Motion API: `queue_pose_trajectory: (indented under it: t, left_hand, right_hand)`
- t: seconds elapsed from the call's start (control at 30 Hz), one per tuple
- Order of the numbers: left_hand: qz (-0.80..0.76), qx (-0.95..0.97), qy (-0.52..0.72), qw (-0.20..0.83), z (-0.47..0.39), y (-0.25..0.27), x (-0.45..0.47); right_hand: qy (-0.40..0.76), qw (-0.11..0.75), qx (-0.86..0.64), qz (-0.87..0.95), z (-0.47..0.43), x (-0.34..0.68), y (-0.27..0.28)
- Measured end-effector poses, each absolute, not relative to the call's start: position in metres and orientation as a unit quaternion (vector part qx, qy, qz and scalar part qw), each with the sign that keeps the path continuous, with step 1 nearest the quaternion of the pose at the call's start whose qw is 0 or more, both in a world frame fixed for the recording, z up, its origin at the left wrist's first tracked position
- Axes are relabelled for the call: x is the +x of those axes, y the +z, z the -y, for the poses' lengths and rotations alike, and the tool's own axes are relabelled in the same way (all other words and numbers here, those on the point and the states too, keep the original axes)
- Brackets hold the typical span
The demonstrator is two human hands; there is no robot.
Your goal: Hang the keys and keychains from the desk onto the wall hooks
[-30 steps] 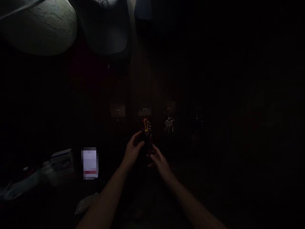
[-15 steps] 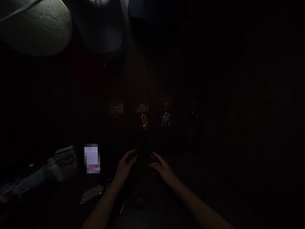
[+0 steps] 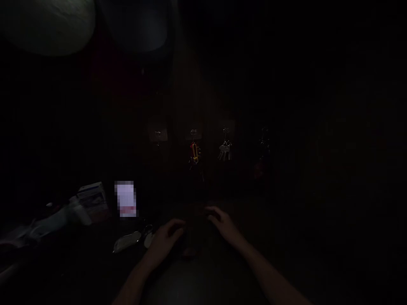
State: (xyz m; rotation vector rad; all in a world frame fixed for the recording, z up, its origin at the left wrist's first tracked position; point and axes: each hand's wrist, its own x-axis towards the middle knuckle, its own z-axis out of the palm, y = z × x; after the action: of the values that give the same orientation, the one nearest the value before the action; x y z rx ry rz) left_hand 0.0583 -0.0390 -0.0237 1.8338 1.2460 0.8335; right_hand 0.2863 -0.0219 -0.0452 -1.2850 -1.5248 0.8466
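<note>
In dim light, my left hand (image 3: pixel 165 239) hovers low or rests at the surface, thumb and fingers curved apart, with nothing seen in it. Just left of it are a keyring (image 3: pixel 148 229) and a pale elongated tag or case (image 3: pixel 127 242). My right hand (image 3: pixel 225 223) mirrors it a short way off, fingers and thumb apart, holding nothing. Beyond both hands, a bunch of keys (image 3: pixel 225 150) hangs from a hook on the wall. Beside it hangs another key bunch with a yellow and red clip (image 3: pixel 195 153). A small dark reddish thing (image 3: pixel 189 253) lies between my forearms.
A bright pixelated panel (image 3: pixel 126 200) stands at the left, next to a box (image 3: pixel 93 198) and a whitish bottle (image 3: pixel 81 211). One wall hook (image 3: pixel 158 134) holds no keys that I can see. Large caps or similar rounded shapes (image 3: pixel 136 29) hang above. The right side is almost black.
The view has tilted down, so the wall things sit higher in it, and the picture is darker. My left hand is lower and nearer the surface; my right hand has shifted slightly right.
</note>
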Motion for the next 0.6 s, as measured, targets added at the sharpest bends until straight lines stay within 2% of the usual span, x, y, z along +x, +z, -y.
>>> queue_pose_trajectory:
  t: [0.23, 0.43, 0.6]
  left_hand:
    - [-0.452, 0.779, 0.213, 0.379, 0.054, -0.016, 0.054]
    - [-0.408, 0.833, 0.207, 0.310, 0.054, -0.025, 0.058]
    - [-0.398, 0.846, 0.225, 0.273, 0.048, -0.034, 0.065]
  right_hand:
    - [0.258, 0.391, -0.464, 0.751, 0.022, 0.287, -0.056]
    - [0.197, 0.338, -0.462, 0.796, 0.025, 0.283, -0.058]
    - [0.192, 0.325, -0.453, 0.808, 0.026, 0.282, -0.058]
